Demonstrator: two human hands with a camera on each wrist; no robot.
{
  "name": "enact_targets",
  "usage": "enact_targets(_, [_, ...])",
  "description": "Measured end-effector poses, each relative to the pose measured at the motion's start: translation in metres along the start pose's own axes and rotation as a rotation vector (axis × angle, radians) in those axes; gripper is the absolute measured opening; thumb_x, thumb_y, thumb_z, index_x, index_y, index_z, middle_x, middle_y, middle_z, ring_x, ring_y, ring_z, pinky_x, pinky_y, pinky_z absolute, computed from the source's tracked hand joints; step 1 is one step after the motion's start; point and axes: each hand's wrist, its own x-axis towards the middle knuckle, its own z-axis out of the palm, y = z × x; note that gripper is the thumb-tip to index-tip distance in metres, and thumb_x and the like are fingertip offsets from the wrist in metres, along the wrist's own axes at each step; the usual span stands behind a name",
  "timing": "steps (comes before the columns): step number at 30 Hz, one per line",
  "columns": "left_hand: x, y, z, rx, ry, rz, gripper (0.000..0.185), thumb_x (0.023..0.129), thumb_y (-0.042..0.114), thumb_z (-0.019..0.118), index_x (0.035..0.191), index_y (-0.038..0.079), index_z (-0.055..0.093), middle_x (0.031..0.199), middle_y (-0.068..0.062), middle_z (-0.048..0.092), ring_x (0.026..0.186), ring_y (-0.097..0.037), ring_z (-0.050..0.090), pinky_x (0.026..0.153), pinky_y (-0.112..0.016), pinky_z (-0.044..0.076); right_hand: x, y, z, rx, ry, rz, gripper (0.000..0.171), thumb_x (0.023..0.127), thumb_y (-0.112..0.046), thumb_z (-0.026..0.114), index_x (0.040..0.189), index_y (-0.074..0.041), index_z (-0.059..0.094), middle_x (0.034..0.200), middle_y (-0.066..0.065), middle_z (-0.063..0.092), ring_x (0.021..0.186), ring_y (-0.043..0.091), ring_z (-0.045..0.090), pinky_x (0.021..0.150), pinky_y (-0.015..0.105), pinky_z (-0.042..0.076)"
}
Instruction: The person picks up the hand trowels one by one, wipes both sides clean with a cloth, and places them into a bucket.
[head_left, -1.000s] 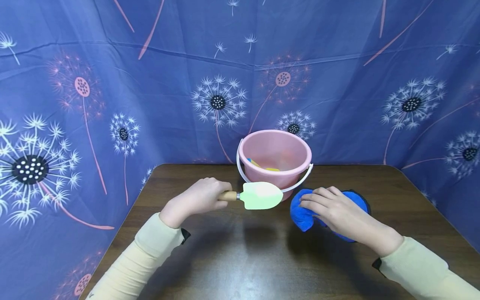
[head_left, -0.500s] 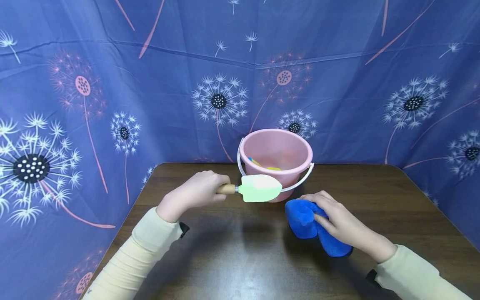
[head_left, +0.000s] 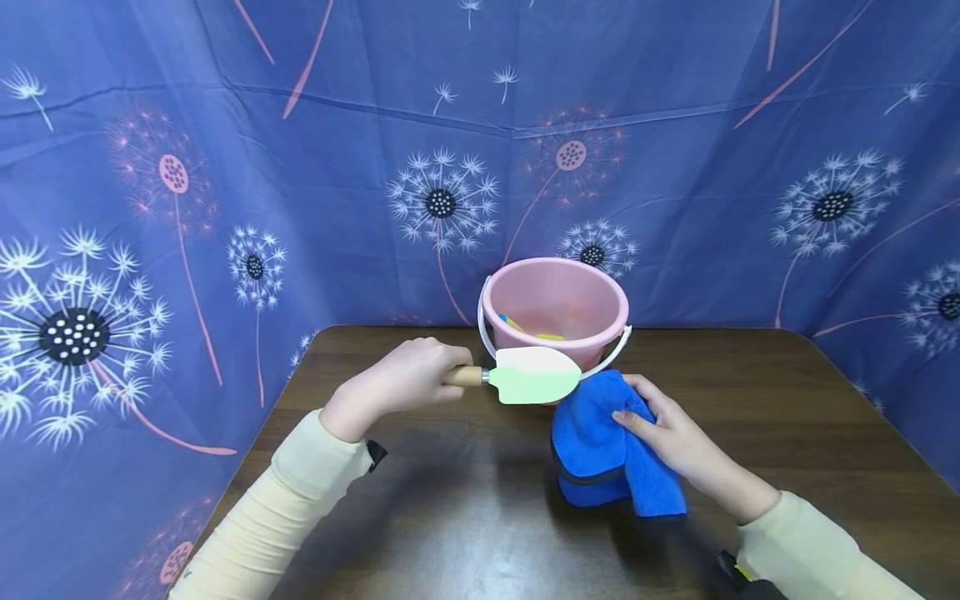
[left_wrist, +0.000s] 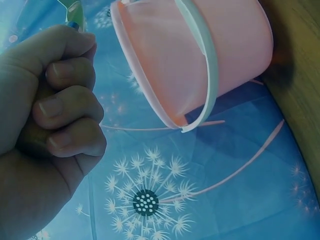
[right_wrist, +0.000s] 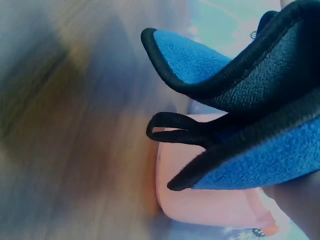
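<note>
My left hand (head_left: 412, 379) grips the wooden handle of a garden trowel (head_left: 538, 375) with a pale green blade. The blade points right and overlaps the front of a pink bucket (head_left: 558, 292). In the left wrist view, curled fingers (left_wrist: 72, 102) wrap the handle, and only a bit of the blade shows at the top. My right hand (head_left: 675, 437) pinches a folded blue cloth (head_left: 596, 429) with black edging, thumb on the near side. The cloth hangs in front of the bucket's right side. A black loop (right_wrist: 175, 129) sticks out of the cloth in the right wrist view.
The bucket stands at the back of the brown wooden table (head_left: 420, 517), its white handle (head_left: 615, 354) lowered to the front. Yellow and blue things (head_left: 550, 337) lie inside it. A blue dandelion-print curtain (head_left: 337, 208) hangs right behind the table.
My right hand has lifted the blue cloth, turned it and brought it left to the bucket's front. The left hand with the trowel has risen slightly and shifted a little right.
</note>
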Motion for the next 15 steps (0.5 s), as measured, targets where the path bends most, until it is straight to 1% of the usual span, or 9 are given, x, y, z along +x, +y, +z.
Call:
enact_targets(2, [0.001,0.002,0.000,0.001,0.007,0.008,0.008,0.074,0.013,0.066,0.078,0.016,0.060,0.059,0.011,0.039,0.053,-0.008,0.037,0.050,-0.026,0.033,0.001,0.000,0.000,0.096,-0.033,0.089,0.052,0.097,-0.025,0.050,0.142,-0.008,0.029,0.136,0.023,0.043,0.116,0.042,0.050,0.086,0.052,0.048])
enact_targets(3, [0.001,0.002,0.000,0.002,0.012,0.014,0.009,0.074,0.012,0.066,0.078,0.017,0.060,0.059,0.011,0.039,0.053,-0.008,0.037,0.051,-0.026,0.034,0.001,0.000,0.001,0.153,-0.050,0.134,0.055,0.098,-0.027,0.049,0.144,-0.008,0.026,0.139,0.024,0.040,0.118,0.045,0.049,0.087,0.054,0.047])
enact_targets(5, [0.003,0.004,-0.001,-0.002,0.019,0.027,0.009,0.074,0.012,0.067,0.078,0.017,0.060,0.059,0.011,0.038,0.053,-0.008,0.037,0.051,-0.026,0.034,0.003,0.000,0.001,0.259,-0.082,0.219,0.060,0.099,-0.032,0.047,0.147,-0.009,0.019,0.142,0.024,0.035,0.120,0.043,0.049,0.089,0.054,0.046])
enact_targets(7, [0.004,0.005,-0.001,-0.011,0.023,0.042,0.009,0.075,0.012,0.067,0.079,0.017,0.061,0.059,0.011,0.038,0.054,-0.009,0.037,0.052,-0.026,0.035,0.004,0.001,0.003,0.365,-0.120,0.269,0.062,0.100,-0.033,0.044,0.148,-0.008,0.014,0.143,0.025,0.036,0.119,0.040,0.051,0.090,0.053,0.046])
enact_targets(8, [0.005,0.006,-0.001,-0.014,0.022,0.050,0.008,0.076,0.012,0.067,0.079,0.017,0.061,0.059,0.011,0.037,0.054,-0.008,0.037,0.052,-0.026,0.035,0.005,0.001,0.004,0.415,-0.137,0.285,0.063,0.100,-0.034,0.042,0.148,-0.007,0.012,0.142,0.024,0.038,0.117,0.037,0.053,0.091,0.052,0.046])
enact_targets(11, [0.009,0.010,0.000,-0.020,0.022,0.076,0.007,0.078,0.013,0.066,0.079,0.017,0.060,0.060,0.011,0.036,0.054,-0.008,0.037,0.053,-0.026,0.036,0.009,0.002,0.009,0.533,-0.169,0.318,0.064,0.100,-0.036,0.042,0.148,-0.007,0.011,0.136,0.016,0.048,0.114,0.028,0.058,0.092,0.047,0.046])
enact_targets(15, [0.014,0.015,0.003,-0.031,0.014,0.098,0.006,0.079,0.014,0.064,0.083,0.018,0.061,0.059,0.011,0.036,0.055,-0.009,0.038,0.053,-0.026,0.036,0.012,0.000,0.017,0.722,-0.215,0.325,0.064,0.101,-0.034,0.040,0.149,-0.007,0.009,0.128,0.003,0.056,0.113,0.022,0.059,0.094,0.042,0.046])
